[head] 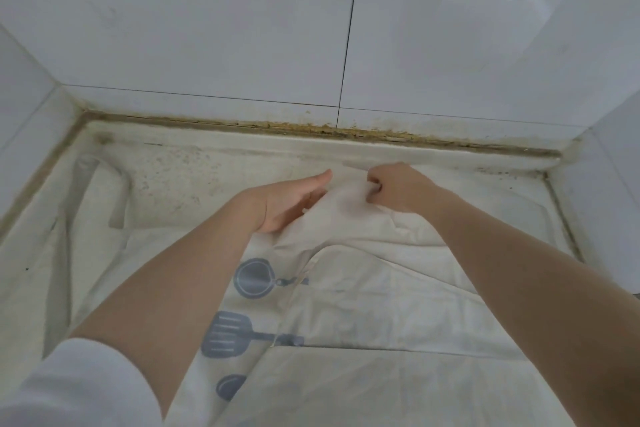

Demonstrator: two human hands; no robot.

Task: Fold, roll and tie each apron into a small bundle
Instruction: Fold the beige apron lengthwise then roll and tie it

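White sleeve cuff of my left arm fills the lower left corner, nearest the camera. Beyond it, a cream apron printed with grey kitchen utensils lies spread across a pale, speckled worktop set in a white-tiled corner. Its right half seems already folded over the printed side, hiding part of the pattern. One strap loops loose on the worktop to the far left.

My left hand rests on the apron's far edge, fingers straight and relaxed, holding nothing. My right hand grips a bunch of the top edge, fingers curled tightly around the cloth, close to the left fingertips.

I judge I am in the folding stage. Risk from here: pulling the bunched edge while the left hand presses only lightly could drag the folded layer askew, giving a lopsided roll. That loose strap could also get trapped inside, leaving nothing to tie with.
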